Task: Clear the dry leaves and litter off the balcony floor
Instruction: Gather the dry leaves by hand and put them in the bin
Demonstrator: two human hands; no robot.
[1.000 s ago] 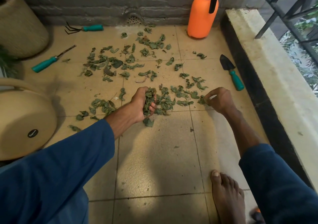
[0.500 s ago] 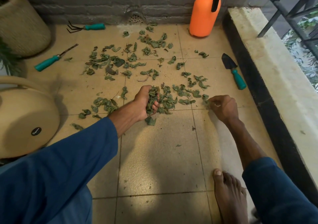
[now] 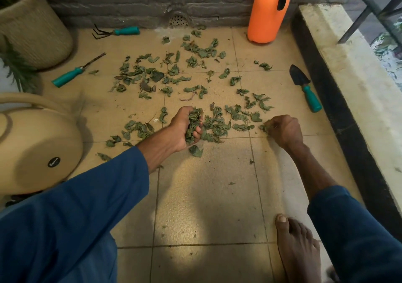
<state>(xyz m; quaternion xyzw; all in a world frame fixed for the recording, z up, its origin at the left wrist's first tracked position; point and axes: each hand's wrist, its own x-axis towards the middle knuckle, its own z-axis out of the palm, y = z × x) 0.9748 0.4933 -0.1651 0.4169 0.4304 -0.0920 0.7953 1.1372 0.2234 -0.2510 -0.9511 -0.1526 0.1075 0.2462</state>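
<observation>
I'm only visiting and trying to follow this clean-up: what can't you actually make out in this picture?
All in the head view:
1. Orange sprayer: its top is cut off by the upper edge.
2. Beige container: the left edge cuts it off, and its black label is too small to read.
3. Right hand: its own knuckles hide the fingertips, so how many leaves it pinches is unclear.

No wording can be read here. The only mark is a small black round badge (image 3: 54, 162) at about nine o'clock, on the smooth face of the beige container (image 3: 32, 139); it carries one short line of pale lettering, too small and blurred to make out
</observation>
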